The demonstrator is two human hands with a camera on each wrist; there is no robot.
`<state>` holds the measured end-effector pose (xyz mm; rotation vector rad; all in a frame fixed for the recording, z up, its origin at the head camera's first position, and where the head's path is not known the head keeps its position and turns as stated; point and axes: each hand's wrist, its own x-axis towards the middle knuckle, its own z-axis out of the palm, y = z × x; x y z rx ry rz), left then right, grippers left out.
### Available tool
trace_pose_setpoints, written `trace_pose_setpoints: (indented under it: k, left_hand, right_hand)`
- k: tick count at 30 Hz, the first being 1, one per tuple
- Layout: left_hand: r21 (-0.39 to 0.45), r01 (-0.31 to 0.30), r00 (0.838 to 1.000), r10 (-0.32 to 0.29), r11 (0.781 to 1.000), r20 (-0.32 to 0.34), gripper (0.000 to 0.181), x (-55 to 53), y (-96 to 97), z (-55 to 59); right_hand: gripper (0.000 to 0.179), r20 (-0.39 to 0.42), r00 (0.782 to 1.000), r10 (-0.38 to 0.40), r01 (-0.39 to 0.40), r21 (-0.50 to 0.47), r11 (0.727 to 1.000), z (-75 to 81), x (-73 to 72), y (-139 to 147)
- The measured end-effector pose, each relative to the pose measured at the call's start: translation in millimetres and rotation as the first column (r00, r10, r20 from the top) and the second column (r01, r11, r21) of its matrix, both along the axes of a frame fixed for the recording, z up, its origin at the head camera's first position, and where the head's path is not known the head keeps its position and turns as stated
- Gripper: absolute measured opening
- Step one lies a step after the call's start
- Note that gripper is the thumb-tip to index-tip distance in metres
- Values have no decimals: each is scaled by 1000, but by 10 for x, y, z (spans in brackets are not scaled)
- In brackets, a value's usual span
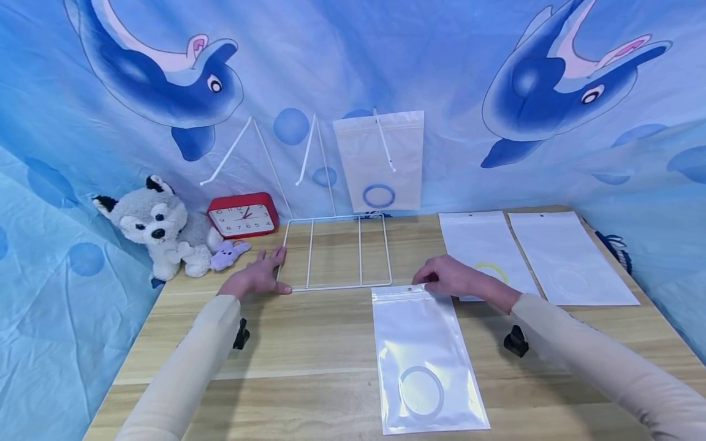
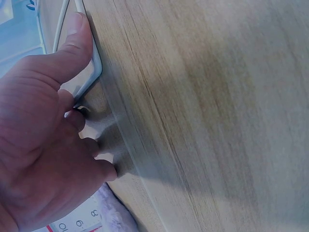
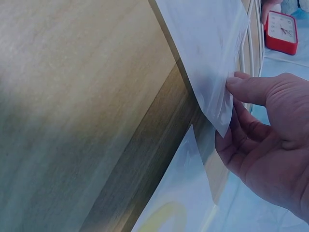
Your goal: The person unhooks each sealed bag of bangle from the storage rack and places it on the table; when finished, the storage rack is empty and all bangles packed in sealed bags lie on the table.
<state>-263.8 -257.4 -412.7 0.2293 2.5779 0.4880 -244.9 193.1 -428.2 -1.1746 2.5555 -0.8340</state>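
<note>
In the head view my right hand [image 1: 444,275] pinches the top corner of a white zip bag [image 1: 394,343] that has a grey ring on its front and lies on the table. The right wrist view shows the thumb against that bag [image 3: 212,58] with the fingers behind it. My left hand [image 1: 259,274] rests at the front left corner of a white wire display rack [image 1: 336,287], fingers spread and thumb across the wire. Another white zip bag [image 1: 380,141], with a blue ring, hangs on the rack's right-hand hook.
Two more white zip bags [image 1: 573,257] lie on the right of the table, one with a yellow ring [image 1: 491,269]. On the left are a husky plush [image 1: 160,226], a red clock [image 1: 242,215] and a small purple plush [image 1: 227,254]. A blue dolphin-print cloth [image 1: 419,55] hangs behind.
</note>
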Motion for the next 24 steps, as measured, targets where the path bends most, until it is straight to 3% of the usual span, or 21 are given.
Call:
trace_pose_setpoints:
  k: [8, 12, 16, 19, 24]
  left_hand:
    - [-1, -6, 1000, 6, 1000, 4, 106, -1, -9, -17]
    - [2, -14, 1000, 14, 1000, 12, 106, 6, -10, -21]
    - [4, -11, 1000, 11, 1000, 11, 107, 11, -7, -14]
    - [7, 0, 1000, 0, 1000, 3, 107, 10, -9, -4]
    - [2, -12, 1000, 12, 1000, 9, 107, 16, -15, 4]
  right_hand:
    - [23, -19, 1000, 13, -13, 2, 1000, 7, -16, -17]
    - [20, -35, 999, -41, 40, -25, 999, 72, -19, -16]
    - [22, -78, 988, -132, 122, -129, 984, 253, -71, 11]
    - [24, -168, 961, -220, 177, -239, 955, 484, -170, 29]
    - [27, -277, 879, -389, 266, -394, 880, 964, -370, 42]
